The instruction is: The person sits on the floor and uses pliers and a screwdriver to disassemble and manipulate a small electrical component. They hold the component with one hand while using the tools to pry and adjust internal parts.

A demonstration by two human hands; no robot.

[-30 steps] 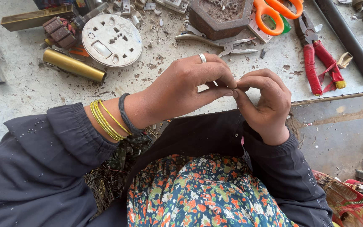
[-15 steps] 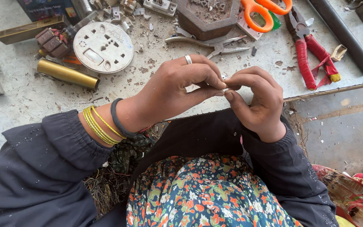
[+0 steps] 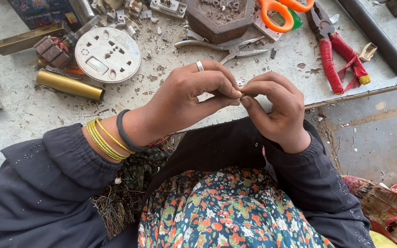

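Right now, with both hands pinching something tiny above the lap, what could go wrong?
1. The piece pinched between the left hand and right hand is too small to see; if it slips, it could vanish into the wire tangle below.
2. The hands hover at the table edge, so a dropped part may roll to the floor.
3. Bare needle-nose pliers lie close behind the knuckles.

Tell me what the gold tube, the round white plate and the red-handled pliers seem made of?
Gold tube: probably brass, with a smooth metallic sheen. Round white plate: likely moulded plastic, matte, with socket holes. Red-handled pliers: dark steel jaws, handles apparently wrapped in red tape, one end fraying.
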